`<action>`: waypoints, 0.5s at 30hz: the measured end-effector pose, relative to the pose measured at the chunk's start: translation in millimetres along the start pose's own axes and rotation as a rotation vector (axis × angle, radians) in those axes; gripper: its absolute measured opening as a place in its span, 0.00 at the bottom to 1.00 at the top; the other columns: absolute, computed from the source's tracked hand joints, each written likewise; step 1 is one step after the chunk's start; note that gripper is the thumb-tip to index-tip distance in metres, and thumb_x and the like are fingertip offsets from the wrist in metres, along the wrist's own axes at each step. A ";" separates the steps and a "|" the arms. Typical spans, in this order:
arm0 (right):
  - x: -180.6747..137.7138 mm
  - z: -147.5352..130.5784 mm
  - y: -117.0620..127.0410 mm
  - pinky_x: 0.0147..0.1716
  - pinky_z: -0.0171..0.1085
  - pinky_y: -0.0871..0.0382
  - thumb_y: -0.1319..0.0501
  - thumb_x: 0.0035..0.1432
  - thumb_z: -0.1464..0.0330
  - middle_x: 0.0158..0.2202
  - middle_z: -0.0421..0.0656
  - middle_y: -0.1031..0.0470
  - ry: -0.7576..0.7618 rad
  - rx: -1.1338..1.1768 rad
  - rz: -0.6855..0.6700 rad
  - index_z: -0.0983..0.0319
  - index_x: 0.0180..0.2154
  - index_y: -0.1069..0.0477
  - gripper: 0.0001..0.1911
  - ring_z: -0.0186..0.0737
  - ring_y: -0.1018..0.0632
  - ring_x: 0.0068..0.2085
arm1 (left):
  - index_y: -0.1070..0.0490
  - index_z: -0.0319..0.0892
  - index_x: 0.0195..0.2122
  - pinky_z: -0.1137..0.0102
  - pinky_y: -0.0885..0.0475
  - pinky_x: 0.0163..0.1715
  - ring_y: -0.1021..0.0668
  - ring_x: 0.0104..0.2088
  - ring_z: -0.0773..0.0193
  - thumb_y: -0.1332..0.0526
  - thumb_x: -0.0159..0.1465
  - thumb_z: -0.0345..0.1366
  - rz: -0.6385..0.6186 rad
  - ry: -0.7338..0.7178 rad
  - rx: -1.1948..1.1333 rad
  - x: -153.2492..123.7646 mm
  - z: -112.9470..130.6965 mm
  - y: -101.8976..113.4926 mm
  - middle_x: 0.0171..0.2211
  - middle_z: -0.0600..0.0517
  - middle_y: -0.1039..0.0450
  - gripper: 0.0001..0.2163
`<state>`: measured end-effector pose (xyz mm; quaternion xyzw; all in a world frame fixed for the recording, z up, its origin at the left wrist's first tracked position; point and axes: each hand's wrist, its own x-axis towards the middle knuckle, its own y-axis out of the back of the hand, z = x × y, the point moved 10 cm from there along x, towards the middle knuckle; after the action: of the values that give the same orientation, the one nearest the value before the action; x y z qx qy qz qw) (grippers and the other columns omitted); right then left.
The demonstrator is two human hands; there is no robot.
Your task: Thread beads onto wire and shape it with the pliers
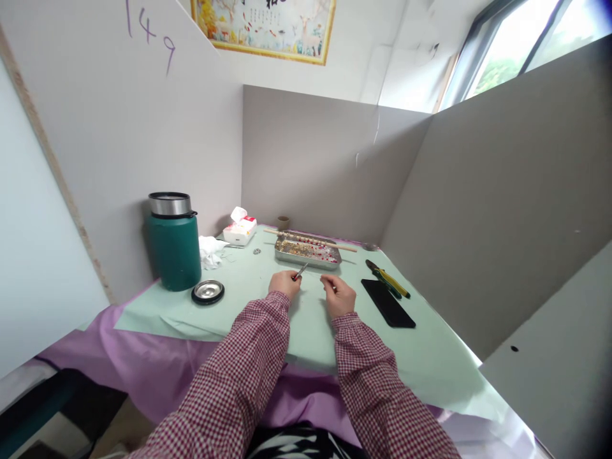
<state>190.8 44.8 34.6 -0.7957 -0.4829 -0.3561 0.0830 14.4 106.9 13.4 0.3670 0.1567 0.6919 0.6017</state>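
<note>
My left hand rests on the pale green mat, fingers closed round a thin metal tool whose tip points up and right. My right hand lies a short way to the right with fingers pinched together; whatever is in the pinch is too small to make out. Just beyond both hands stands a shallow metal tray filled with small beads, some red. A long wooden stick lies across the tray's far edge. Both sleeves are red-and-white check.
A green flask stands at the left with its lid on the mat beside it. A tissue pack and crumpled tissue lie behind. Pliers and a black phone lie right. Grey partition walls enclose the desk.
</note>
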 end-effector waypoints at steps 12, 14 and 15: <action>-2.2 55.1 -23.0 0.11 0.28 0.45 0.35 0.40 0.60 0.22 0.43 0.26 -0.577 0.744 -0.088 0.63 0.25 0.33 0.14 0.28 0.34 0.16 | 0.24 0.42 0.28 0.75 0.38 0.27 0.29 0.23 0.68 0.43 0.53 0.42 -0.121 -0.049 -0.162 -6.8 10.9 -6.1 0.19 0.53 0.29 0.12; -5.7 58.6 -27.0 0.10 0.27 0.46 0.35 0.41 0.60 0.21 0.42 0.27 -0.653 0.809 -0.118 0.63 0.25 0.33 0.13 0.27 0.35 0.16 | 0.24 0.41 0.30 0.76 0.38 0.25 0.30 0.22 0.69 0.43 0.52 0.43 -0.166 -0.056 -0.236 -8.5 12.4 -10.5 0.19 0.54 0.30 0.13; -7.3 60.5 -28.8 0.10 0.27 0.47 0.35 0.42 0.61 0.21 0.41 0.27 -0.689 0.841 -0.132 0.63 0.25 0.33 0.13 0.27 0.35 0.16 | 0.24 0.41 0.31 0.76 0.38 0.25 0.30 0.21 0.70 0.43 0.52 0.44 -0.188 -0.055 -0.271 -9.3 12.7 -12.9 0.19 0.54 0.30 0.14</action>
<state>194.3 83.4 -20.6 -0.7327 -0.6316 0.1442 0.2086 32.6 98.1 10.6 0.2850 0.0792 0.6371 0.7118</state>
